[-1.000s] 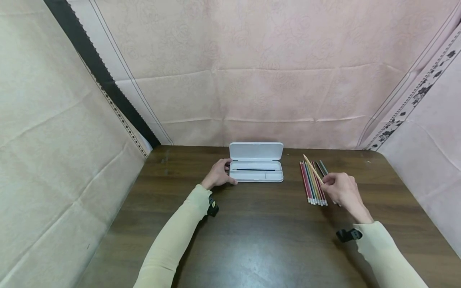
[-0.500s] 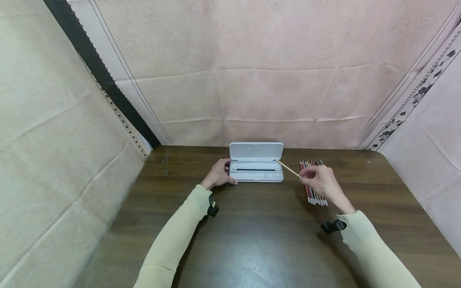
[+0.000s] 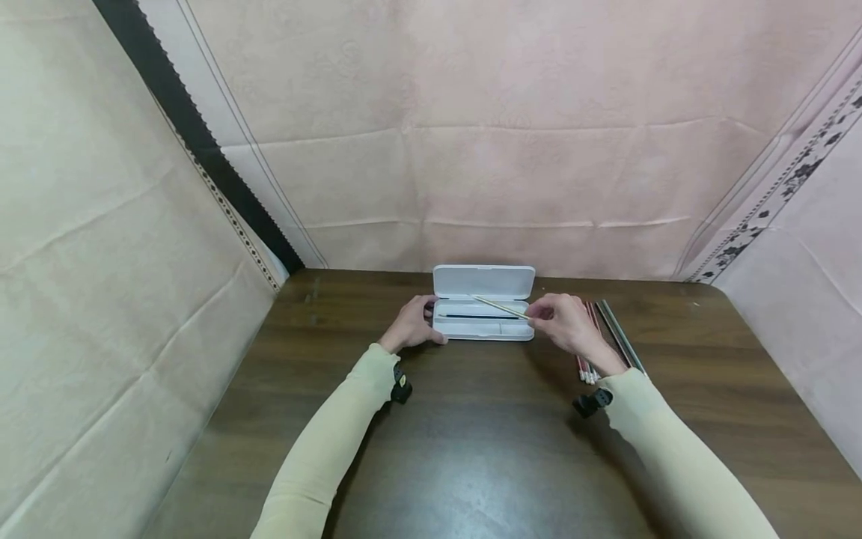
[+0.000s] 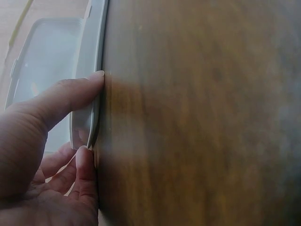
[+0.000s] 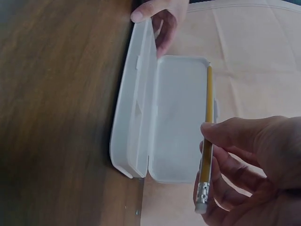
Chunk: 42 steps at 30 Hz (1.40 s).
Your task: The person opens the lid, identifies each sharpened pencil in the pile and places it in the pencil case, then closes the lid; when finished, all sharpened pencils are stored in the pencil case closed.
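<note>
A white pencil case (image 3: 465, 336) stands with its lid raised near the table's back edge. My left hand (image 3: 409, 323) grips its left end; in the left wrist view the thumb (image 4: 70, 96) lies at the front edge, with fingers round the end. Over the case's right half, my right hand (image 3: 569, 323) pinches a yellow pencil (image 3: 498, 306) between thumb and fingers. The right wrist view shows that pencil's tip against the lid and its white eraser (image 5: 201, 207) near the palm. One thin dark stick (image 3: 465, 316) lies lengthwise inside the case.
Several coloured pencils (image 3: 586, 372) lie side by side on the table right of the case, partly hidden under my right hand and wrist. Dark green ones (image 3: 621, 333) are at their right side. A pale cloth (image 3: 471, 172) hangs behind the wooden table (image 3: 485, 419).
My right hand has lifted the yellow pencil from the row and carried it left, over the open case. The left hand keeps its grip on the case's end.
</note>
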{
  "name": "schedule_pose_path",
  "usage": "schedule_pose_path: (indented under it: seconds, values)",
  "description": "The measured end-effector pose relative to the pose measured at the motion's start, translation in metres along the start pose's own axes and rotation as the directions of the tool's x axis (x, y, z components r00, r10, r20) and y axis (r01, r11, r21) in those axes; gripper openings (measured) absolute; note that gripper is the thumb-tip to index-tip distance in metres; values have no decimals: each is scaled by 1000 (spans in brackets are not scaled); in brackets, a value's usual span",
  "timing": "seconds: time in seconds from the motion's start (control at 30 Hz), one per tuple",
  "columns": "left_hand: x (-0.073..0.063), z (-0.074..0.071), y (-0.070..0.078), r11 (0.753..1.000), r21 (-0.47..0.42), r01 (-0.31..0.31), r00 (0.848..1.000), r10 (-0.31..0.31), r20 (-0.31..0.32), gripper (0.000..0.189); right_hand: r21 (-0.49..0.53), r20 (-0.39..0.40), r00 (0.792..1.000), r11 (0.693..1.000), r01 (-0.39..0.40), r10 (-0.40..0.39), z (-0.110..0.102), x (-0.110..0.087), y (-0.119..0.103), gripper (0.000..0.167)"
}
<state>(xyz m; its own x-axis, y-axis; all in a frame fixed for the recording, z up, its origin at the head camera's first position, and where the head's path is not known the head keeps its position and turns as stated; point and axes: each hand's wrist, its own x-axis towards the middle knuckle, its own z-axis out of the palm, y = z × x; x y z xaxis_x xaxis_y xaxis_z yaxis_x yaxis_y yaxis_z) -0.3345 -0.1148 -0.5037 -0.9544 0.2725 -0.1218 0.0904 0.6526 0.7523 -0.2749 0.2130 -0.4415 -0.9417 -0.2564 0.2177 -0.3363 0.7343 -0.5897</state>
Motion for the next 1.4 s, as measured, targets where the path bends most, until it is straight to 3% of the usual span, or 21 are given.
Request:
schedule_pose_path:
  seconds: [0.77, 1.03, 1.4]
  values:
    - [3, 1, 3, 1000, 4, 7, 1000, -7, -6, 97, -44, 109, 984, 988, 145, -140, 47, 56, 15, 11]
    - [4, 3, 2, 1000, -10, 11, 1000, -11, -6, 97, -120, 137, 984, 984, 128, -111, 56, 66, 19, 12]
    - [3, 1, -1, 1000, -22, 14, 1000, -15, -11, 97, -96, 162, 981, 988, 120, -103, 62, 73, 19, 14]
